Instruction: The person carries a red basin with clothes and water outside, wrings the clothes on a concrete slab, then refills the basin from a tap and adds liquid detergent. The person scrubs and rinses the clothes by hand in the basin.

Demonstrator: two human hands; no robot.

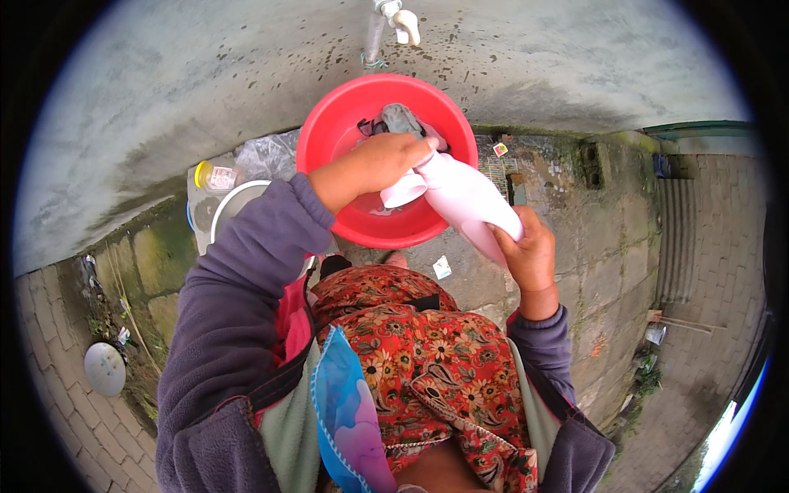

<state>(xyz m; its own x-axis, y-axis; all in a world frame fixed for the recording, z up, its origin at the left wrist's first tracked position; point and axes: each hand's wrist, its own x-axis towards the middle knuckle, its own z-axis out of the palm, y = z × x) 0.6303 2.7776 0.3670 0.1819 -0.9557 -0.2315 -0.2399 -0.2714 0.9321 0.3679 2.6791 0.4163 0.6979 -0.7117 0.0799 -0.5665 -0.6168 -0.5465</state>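
Note:
A pale pink plastic bottle (471, 197) lies tilted over the right side of a red plastic basin (314, 123). My right hand (531, 246) grips its lower end. My left hand (379, 163) is at the bottle's neck, with a round white cap (404, 191) held beneath its fingers. Whether the cap is fully off the neck cannot be told. In the basin, behind my left hand, lies bunched grey and dark cloth (400, 117), and a little liquid shows on the bottom.
A tap (405, 28) juts from the concrete wall above the basin. Left of the basin are a clear plastic bag (268, 154), a jar with a yellow lid (216, 177) and a pale bucket (231, 206). A wrapper (442, 267) lies on the paving.

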